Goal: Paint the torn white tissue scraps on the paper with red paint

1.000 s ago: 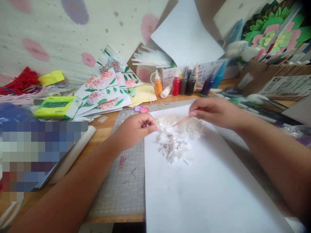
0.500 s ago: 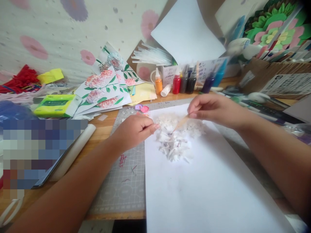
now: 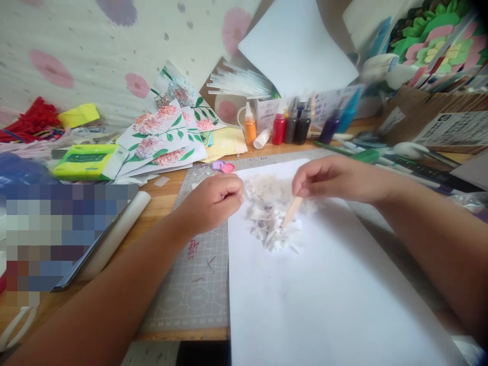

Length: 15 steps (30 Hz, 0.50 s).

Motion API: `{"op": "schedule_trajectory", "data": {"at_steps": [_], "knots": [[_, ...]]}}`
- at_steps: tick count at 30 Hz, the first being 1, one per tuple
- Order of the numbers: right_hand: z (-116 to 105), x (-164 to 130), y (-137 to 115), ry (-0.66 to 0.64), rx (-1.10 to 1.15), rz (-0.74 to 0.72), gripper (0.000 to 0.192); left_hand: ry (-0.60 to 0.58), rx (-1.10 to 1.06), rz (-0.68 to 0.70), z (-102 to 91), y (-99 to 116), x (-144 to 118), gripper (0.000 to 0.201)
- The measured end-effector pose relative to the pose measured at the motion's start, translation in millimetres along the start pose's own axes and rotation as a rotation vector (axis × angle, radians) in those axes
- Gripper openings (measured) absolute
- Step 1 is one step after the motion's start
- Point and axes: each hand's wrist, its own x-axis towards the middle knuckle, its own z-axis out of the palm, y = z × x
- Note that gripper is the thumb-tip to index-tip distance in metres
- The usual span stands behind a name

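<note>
White paper pieces (image 3: 271, 236) touched by wooden stick (image 3: 292, 212)
Stick is pinched by right hand (image 3: 324, 178); left hand (image 3: 213, 202) is curled closed alongside.

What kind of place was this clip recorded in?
Likely a craft table, perhaps at home: a gridded cutting mat, nozzle-tipped paint or ink bottles, and hydrangea-like flower pictures stacked behind.
</note>
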Motion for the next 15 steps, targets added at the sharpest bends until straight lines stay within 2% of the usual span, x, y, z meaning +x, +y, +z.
{"op": "schedule_trajectory", "data": {"at_steps": [3,6,11,15], "knots": [[-0.3,-0.7,-0.4,0.049,-0.045,0.008,0.018,0.028,0.048,-0.008,1.1,0.8,0.6,0.035],[-3.5,-2.7,-0.1,0.126,0.048,-0.051,0.020,0.085,0.093,-0.028,2.3,0.7,0.7,0.040],[-6.4,-3.3,0.5,0.062,0.044,0.017,0.015,0.128,0.091,-0.018,4.9,-1.6,1.4,0.024],[-5.2,-2.5,-0.2,0.095,0.095,-0.023,0.015,0.131,0.109,-0.026,7.0,-2.7,2.4,0.018]]}}
